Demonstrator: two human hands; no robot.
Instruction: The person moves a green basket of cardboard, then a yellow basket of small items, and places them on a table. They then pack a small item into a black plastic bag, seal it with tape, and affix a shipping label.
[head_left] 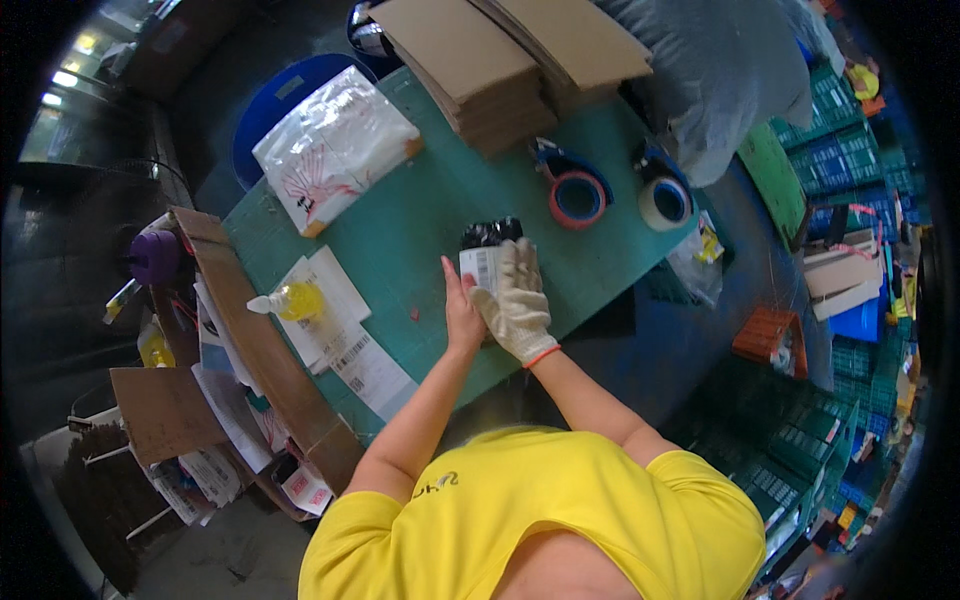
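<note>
A small black-wrapped package with a white printed label is at the near part of the green table. My left hand, bare, stands along the package's left side with its fingers stretched out. Over its right part lies my right hand in a white knitted glove, fingers straight and flat, hiding some of the label. Neither hand wraps its fingers round the package. How firmly they press on it I cannot tell.
On the table are stacked flat cardboard, a plastic-wrapped bundle, a tape dispenser with pink tape, another with pale tape, label sheets and a yellow-liquid bottle. Green crates stand right.
</note>
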